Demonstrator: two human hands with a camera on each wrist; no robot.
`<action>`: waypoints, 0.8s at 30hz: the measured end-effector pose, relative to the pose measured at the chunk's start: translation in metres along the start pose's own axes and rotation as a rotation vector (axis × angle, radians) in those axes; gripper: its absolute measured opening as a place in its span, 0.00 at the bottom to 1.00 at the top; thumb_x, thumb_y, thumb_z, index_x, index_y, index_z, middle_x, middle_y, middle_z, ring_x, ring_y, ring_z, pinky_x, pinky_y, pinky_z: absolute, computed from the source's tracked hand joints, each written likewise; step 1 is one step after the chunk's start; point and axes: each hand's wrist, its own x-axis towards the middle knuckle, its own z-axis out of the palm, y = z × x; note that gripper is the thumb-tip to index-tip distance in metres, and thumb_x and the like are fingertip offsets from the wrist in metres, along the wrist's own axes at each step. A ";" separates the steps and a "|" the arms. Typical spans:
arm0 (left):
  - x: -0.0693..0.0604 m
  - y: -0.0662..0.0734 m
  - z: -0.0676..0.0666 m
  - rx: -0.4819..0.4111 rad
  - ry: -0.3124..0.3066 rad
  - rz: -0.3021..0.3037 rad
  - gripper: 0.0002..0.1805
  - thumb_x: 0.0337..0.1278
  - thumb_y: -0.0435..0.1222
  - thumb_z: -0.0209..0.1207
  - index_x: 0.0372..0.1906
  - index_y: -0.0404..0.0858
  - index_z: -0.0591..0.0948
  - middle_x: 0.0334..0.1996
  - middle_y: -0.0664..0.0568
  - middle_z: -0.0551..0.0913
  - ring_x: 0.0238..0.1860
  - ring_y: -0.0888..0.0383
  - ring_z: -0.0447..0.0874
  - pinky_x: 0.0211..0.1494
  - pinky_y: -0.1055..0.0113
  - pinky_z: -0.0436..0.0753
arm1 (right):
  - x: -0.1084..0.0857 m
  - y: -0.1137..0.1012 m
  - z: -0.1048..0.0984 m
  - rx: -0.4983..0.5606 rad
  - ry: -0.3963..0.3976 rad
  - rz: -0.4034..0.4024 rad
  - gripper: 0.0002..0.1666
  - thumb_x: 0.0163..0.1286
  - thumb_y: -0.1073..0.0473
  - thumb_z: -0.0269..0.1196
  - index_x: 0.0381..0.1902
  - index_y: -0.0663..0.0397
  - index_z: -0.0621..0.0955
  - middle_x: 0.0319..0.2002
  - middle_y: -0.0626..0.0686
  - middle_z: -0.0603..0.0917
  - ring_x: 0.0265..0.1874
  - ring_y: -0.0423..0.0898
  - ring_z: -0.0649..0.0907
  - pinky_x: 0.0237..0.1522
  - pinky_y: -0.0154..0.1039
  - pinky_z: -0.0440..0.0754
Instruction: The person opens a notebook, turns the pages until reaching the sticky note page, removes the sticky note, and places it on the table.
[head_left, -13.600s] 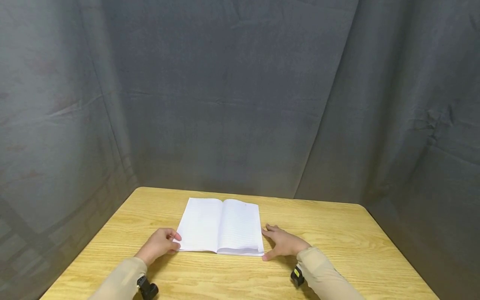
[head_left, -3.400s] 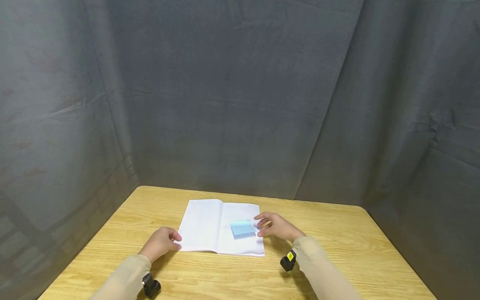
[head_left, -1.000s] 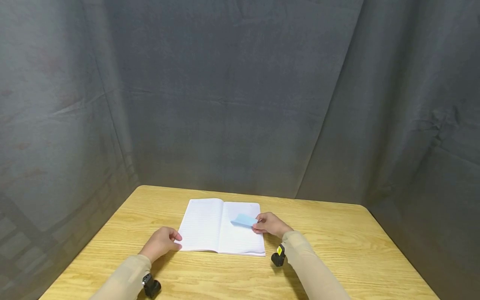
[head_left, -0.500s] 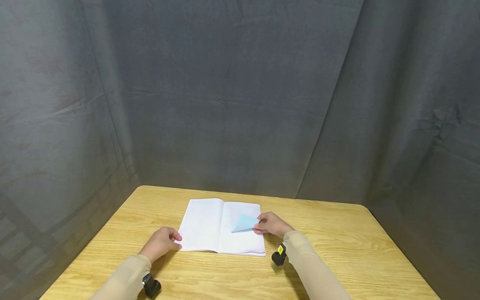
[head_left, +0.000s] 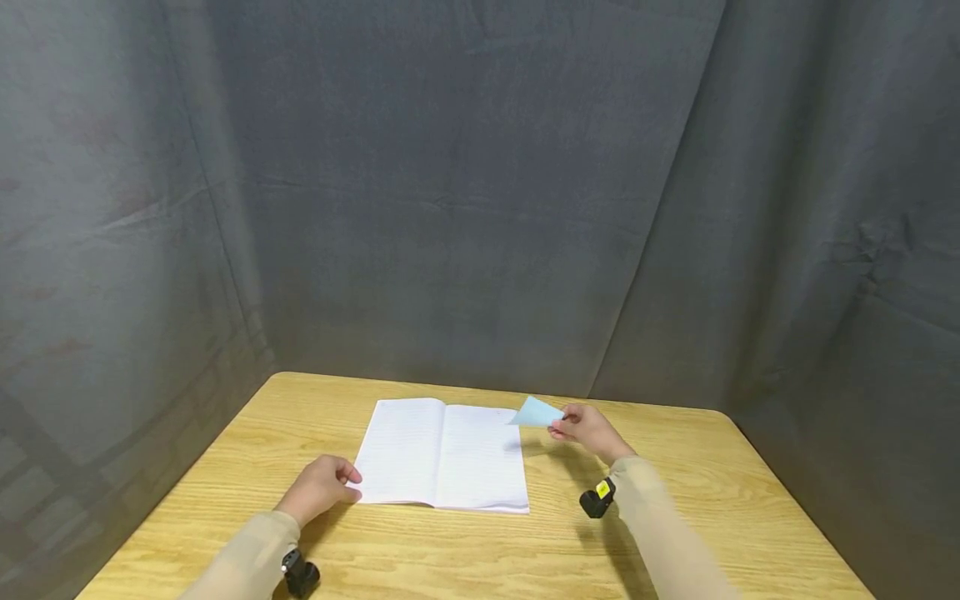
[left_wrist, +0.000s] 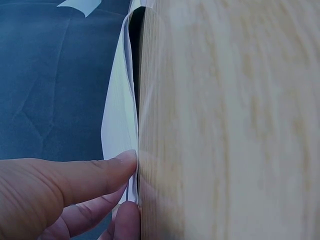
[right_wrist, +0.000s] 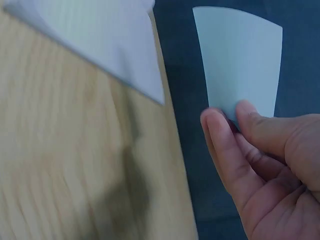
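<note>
An open notebook (head_left: 401,450) with lined white pages lies flat on the wooden table. My left hand (head_left: 317,487) holds its lower left corner between thumb and fingers; the left wrist view has the thumb against the page edge of the notebook (left_wrist: 117,110). My right hand (head_left: 590,431) is raised above the table, just past the notebook's right side. Between thumb and fingertips it pinches one end of a light blue sticky note (head_left: 535,412). In the right wrist view the sticky note (right_wrist: 240,60) stands up from the fingers, slightly curved.
The table (head_left: 450,550) has a light wood top with rounded far corners. Grey curtains (head_left: 465,208) hang behind it and at both sides. A small black camera sits on each wrist, and the right hand's shadow falls on the table.
The blue sticky note lay on the right page a few seconds ago. My right hand has pinched it, lifted it off and carried it up and right. The left hand keeps its place.
</note>
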 end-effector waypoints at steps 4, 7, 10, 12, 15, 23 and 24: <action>0.001 0.000 0.000 -0.003 -0.005 0.002 0.11 0.39 0.29 0.71 0.31 0.35 0.82 0.30 0.50 0.76 0.35 0.55 0.70 0.41 0.63 0.71 | -0.005 0.001 -0.018 -0.048 0.093 0.008 0.07 0.69 0.74 0.54 0.40 0.79 0.71 0.37 0.65 0.81 0.40 0.51 0.86 0.47 0.40 0.83; 0.001 0.000 -0.001 -0.003 -0.006 0.003 0.11 0.39 0.29 0.71 0.31 0.35 0.82 0.31 0.50 0.76 0.35 0.55 0.71 0.41 0.62 0.71 | -0.007 0.004 -0.024 -0.094 0.148 0.017 0.06 0.69 0.74 0.55 0.37 0.78 0.71 0.35 0.65 0.81 0.37 0.50 0.86 0.44 0.38 0.84; 0.001 0.000 -0.001 -0.001 -0.006 0.003 0.10 0.39 0.29 0.71 0.31 0.35 0.82 0.31 0.50 0.77 0.35 0.54 0.71 0.42 0.62 0.71 | -0.007 0.009 -0.025 -0.130 0.189 0.031 0.06 0.67 0.75 0.56 0.35 0.79 0.72 0.33 0.66 0.82 0.33 0.46 0.86 0.40 0.36 0.84; 0.001 -0.001 -0.002 0.001 -0.005 0.006 0.10 0.39 0.29 0.71 0.31 0.35 0.82 0.30 0.50 0.77 0.35 0.54 0.71 0.42 0.62 0.71 | -0.008 0.014 -0.023 -0.189 0.220 0.035 0.06 0.66 0.74 0.58 0.32 0.77 0.74 0.30 0.64 0.83 0.29 0.43 0.85 0.35 0.33 0.84; 0.002 -0.002 -0.002 -0.001 -0.004 0.008 0.11 0.38 0.29 0.71 0.31 0.35 0.82 0.30 0.50 0.76 0.35 0.54 0.71 0.41 0.62 0.71 | -0.007 0.021 -0.020 -0.303 0.256 0.036 0.06 0.64 0.73 0.61 0.29 0.74 0.77 0.26 0.62 0.84 0.25 0.41 0.83 0.28 0.29 0.80; 0.002 -0.002 0.000 -0.013 -0.005 0.001 0.11 0.38 0.28 0.71 0.31 0.34 0.82 0.30 0.49 0.75 0.35 0.54 0.70 0.40 0.63 0.70 | -0.005 0.034 -0.010 -0.292 0.262 0.137 0.05 0.65 0.73 0.60 0.29 0.71 0.76 0.26 0.59 0.83 0.24 0.39 0.82 0.29 0.31 0.81; 0.002 -0.002 0.000 -0.014 -0.005 0.001 0.11 0.38 0.28 0.71 0.31 0.34 0.82 0.30 0.49 0.75 0.35 0.54 0.70 0.40 0.63 0.70 | -0.005 0.035 -0.009 -0.290 0.262 0.147 0.05 0.65 0.73 0.60 0.29 0.71 0.76 0.26 0.58 0.83 0.23 0.39 0.81 0.29 0.31 0.81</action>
